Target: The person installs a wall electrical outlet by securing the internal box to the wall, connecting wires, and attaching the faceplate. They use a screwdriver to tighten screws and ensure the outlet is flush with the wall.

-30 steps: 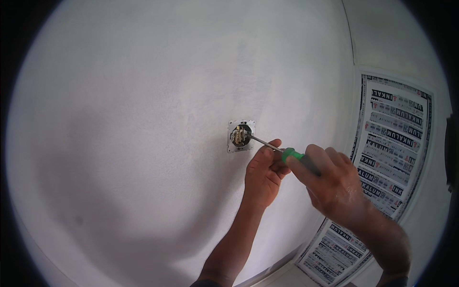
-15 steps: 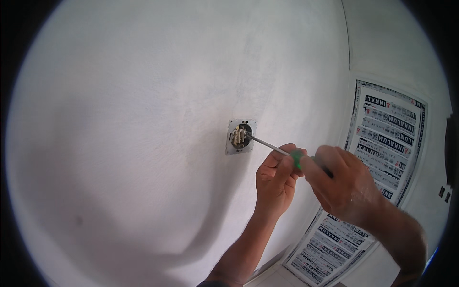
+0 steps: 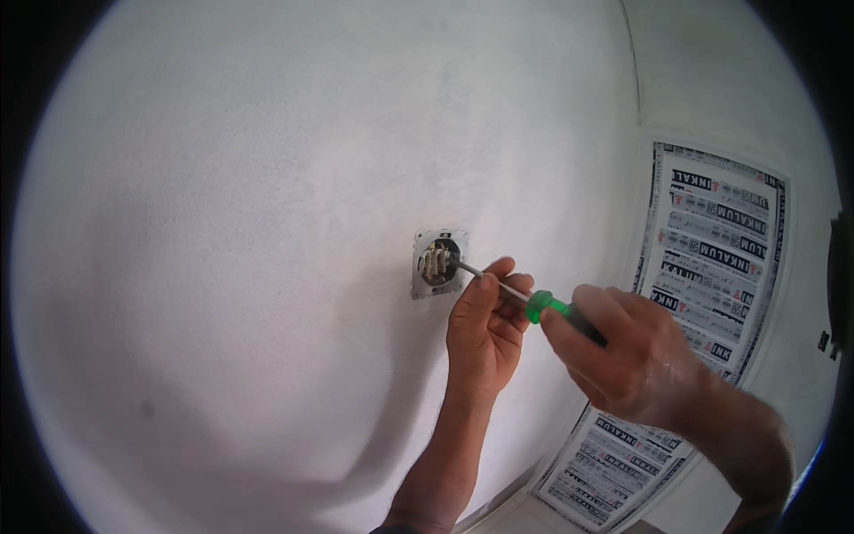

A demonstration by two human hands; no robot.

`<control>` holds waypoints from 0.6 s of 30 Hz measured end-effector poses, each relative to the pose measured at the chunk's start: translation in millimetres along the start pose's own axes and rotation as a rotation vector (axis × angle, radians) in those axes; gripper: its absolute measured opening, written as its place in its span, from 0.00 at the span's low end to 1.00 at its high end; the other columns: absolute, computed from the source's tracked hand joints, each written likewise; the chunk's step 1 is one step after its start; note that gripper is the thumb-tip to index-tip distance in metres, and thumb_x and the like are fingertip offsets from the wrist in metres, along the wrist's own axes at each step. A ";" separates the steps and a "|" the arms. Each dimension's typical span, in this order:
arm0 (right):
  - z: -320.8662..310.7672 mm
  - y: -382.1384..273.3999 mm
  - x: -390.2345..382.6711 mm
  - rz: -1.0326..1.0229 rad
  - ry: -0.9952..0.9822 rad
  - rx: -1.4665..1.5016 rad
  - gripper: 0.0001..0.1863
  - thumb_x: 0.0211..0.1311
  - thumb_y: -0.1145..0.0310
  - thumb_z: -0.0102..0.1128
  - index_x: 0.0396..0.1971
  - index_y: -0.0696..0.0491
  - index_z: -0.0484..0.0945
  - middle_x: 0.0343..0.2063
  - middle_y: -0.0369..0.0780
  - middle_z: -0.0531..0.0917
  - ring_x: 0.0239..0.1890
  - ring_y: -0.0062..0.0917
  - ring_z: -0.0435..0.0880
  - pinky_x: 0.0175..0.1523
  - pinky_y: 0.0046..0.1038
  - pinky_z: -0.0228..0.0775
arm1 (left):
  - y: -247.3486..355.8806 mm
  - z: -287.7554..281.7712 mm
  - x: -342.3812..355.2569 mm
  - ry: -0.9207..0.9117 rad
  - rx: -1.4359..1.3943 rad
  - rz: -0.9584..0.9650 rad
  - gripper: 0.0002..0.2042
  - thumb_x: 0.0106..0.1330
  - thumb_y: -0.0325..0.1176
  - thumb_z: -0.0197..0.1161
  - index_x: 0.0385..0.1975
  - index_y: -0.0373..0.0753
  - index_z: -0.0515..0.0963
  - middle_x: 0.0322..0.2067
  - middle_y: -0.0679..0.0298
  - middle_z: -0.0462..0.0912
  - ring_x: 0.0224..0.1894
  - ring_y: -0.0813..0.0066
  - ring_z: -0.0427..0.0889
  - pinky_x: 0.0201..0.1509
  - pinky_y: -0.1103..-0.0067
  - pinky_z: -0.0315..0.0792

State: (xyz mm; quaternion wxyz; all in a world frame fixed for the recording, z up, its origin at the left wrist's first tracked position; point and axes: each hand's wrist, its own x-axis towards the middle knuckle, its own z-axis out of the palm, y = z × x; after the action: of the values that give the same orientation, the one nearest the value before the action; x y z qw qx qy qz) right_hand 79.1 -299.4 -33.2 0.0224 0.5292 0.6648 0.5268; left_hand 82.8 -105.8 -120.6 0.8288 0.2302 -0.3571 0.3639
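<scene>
A screwdriver (image 3: 539, 307) with a green handle and a thin metal shaft slants up and left to a wall socket insert (image 3: 420, 278). The insert has a square metal mounting frame around a round dark opening with metal contacts inside. The screwdriver's tip meets the right side of that opening; the exact spot is too small to make out. My right hand (image 3: 630, 356) is wrapped round the handle. Closer to the wall, my left hand (image 3: 485, 329) pinches the shaft between thumb and fingers, just below and right of the frame.
A pale plastered wall (image 3: 249, 196) surrounds the socket insert. To the right, a tall panel (image 3: 712, 240) covered in printed protective film stands in the adjoining wall. Floor (image 3: 503, 516) shows at the bottom, and a dark object (image 3: 838, 280) sits at the far right edge.
My left hand has slid from beside the green handle up the shaft toward the socket insert. The right hand stays on the handle. The view has shifted slightly.
</scene>
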 end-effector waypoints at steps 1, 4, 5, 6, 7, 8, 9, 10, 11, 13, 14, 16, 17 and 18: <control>1.1 1.4 0.8 0.044 0.006 0.065 0.15 0.58 0.79 0.67 0.46 0.58 0.78 0.30 0.40 0.75 0.26 0.25 0.80 0.28 0.29 0.77 | 0.9 -1.1 -1.0 0.020 -0.072 -0.021 0.10 0.80 0.35 0.59 0.50 0.36 0.81 0.40 0.58 0.89 0.43 0.71 0.89 0.46 0.77 0.84; -2.2 2.3 4.8 0.133 0.021 0.200 0.15 0.58 0.78 0.69 0.46 0.59 0.80 0.30 0.40 0.76 0.24 0.24 0.79 0.27 0.29 0.75 | -1.6 -12.5 6.0 -0.105 -0.177 0.010 0.12 0.81 0.35 0.57 0.54 0.36 0.80 0.43 0.57 0.89 0.51 0.67 0.89 0.53 0.74 0.86; -2.8 -1.6 4.6 0.140 0.014 0.207 0.16 0.58 0.77 0.70 0.47 0.58 0.80 0.31 0.41 0.78 0.25 0.24 0.80 0.27 0.30 0.74 | -0.8 -13.7 4.7 -0.107 -0.173 0.022 0.11 0.81 0.35 0.57 0.54 0.36 0.80 0.43 0.57 0.89 0.50 0.67 0.89 0.53 0.74 0.86; -4.7 -3.0 5.6 0.153 0.007 0.209 0.17 0.57 0.77 0.71 0.48 0.58 0.81 0.32 0.41 0.80 0.26 0.24 0.80 0.27 0.31 0.73 | -3.0 -14.4 4.0 -0.113 -0.171 0.028 0.11 0.81 0.35 0.57 0.53 0.37 0.80 0.42 0.57 0.89 0.49 0.67 0.89 0.53 0.74 0.86; -5.3 -3.0 7.9 0.293 0.018 0.372 0.16 0.60 0.75 0.71 0.48 0.58 0.81 0.31 0.41 0.81 0.26 0.22 0.80 0.28 0.29 0.72 | -3.6 -14.8 4.4 -0.119 -0.170 0.034 0.11 0.81 0.35 0.57 0.52 0.37 0.80 0.42 0.57 0.89 0.48 0.67 0.89 0.52 0.74 0.86; -5.0 -2.6 11.2 0.433 0.030 0.535 0.15 0.62 0.74 0.70 0.48 0.58 0.81 0.30 0.41 0.82 0.26 0.20 0.79 0.28 0.28 0.71 | -0.8 -14.4 7.2 -0.099 -0.114 0.045 0.11 0.81 0.35 0.57 0.52 0.37 0.80 0.42 0.58 0.89 0.47 0.68 0.89 0.52 0.75 0.86; -9.0 -2.7 14.3 0.578 0.036 0.698 0.14 0.64 0.73 0.69 0.49 0.58 0.81 0.29 0.41 0.82 0.26 0.18 0.78 0.28 0.27 0.70 | 0.4 -12.8 7.7 -0.075 -0.064 0.051 0.11 0.81 0.35 0.57 0.51 0.36 0.80 0.41 0.58 0.89 0.46 0.68 0.89 0.52 0.75 0.86; -20.2 2.2 23.4 0.913 -0.098 0.830 0.14 0.68 0.68 0.68 0.49 0.59 0.81 0.27 0.40 0.84 0.26 0.15 0.77 0.30 0.25 0.68 | 1.2 -11.4 7.3 -0.051 -0.014 0.058 0.11 0.81 0.36 0.57 0.51 0.36 0.80 0.41 0.58 0.89 0.45 0.68 0.89 0.52 0.75 0.86; -19.4 5.6 24.0 0.900 -0.107 0.839 0.15 0.68 0.68 0.68 0.50 0.59 0.81 0.27 0.39 0.83 0.26 0.15 0.76 0.31 0.25 0.68 | 0.8 -11.5 6.4 0.000 -0.001 0.080 0.10 0.81 0.36 0.58 0.50 0.36 0.80 0.41 0.58 0.89 0.44 0.69 0.89 0.51 0.75 0.86; -15.1 12.8 19.5 0.871 -0.103 0.858 0.15 0.67 0.68 0.69 0.50 0.59 0.80 0.27 0.39 0.83 0.25 0.16 0.76 0.32 0.25 0.69 | -1.0 -6.5 8.1 0.087 0.036 0.121 0.10 0.81 0.35 0.59 0.50 0.35 0.80 0.40 0.58 0.89 0.42 0.70 0.89 0.49 0.76 0.86; -15.5 8.5 10.6 0.714 -0.041 0.794 0.17 0.63 0.73 0.71 0.51 0.57 0.79 0.27 0.39 0.81 0.25 0.19 0.77 0.32 0.26 0.70 | -2.0 -1.6 8.2 0.084 0.027 0.111 0.10 0.80 0.35 0.59 0.49 0.35 0.80 0.40 0.58 0.89 0.42 0.71 0.88 0.49 0.76 0.85; -9.5 11.0 5.0 0.289 0.063 0.347 0.21 0.59 0.76 0.72 0.52 0.57 0.79 0.26 0.39 0.80 0.25 0.24 0.78 0.32 0.28 0.72 | -1.2 -1.9 6.8 0.100 0.003 0.096 0.09 0.80 0.35 0.60 0.48 0.36 0.81 0.40 0.58 0.89 0.42 0.71 0.88 0.47 0.77 0.83; -7.5 10.0 0.4 0.165 0.054 0.202 0.18 0.59 0.75 0.70 0.50 0.57 0.79 0.29 0.39 0.80 0.29 0.27 0.81 0.33 0.32 0.74 | -1.5 -2.4 6.0 0.109 -0.009 0.089 0.09 0.79 0.35 0.61 0.47 0.36 0.81 0.40 0.58 0.89 0.42 0.71 0.88 0.46 0.77 0.83; -4.9 8.1 -0.3 0.037 0.068 0.059 0.15 0.60 0.74 0.68 0.47 0.56 0.79 0.32 0.40 0.79 0.32 0.31 0.83 0.34 0.36 0.76 | -0.1 -3.9 6.6 0.098 -0.007 0.088 0.09 0.79 0.35 0.61 0.47 0.36 0.81 0.40 0.58 0.89 0.41 0.71 0.88 0.46 0.77 0.82</control>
State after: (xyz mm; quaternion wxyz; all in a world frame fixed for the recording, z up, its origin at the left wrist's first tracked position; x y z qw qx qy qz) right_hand 81.8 -303.9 -25.3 -0.0256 0.5237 0.6706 0.5248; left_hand 87.6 -100.5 -118.0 0.8294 0.1934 -0.3271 0.4094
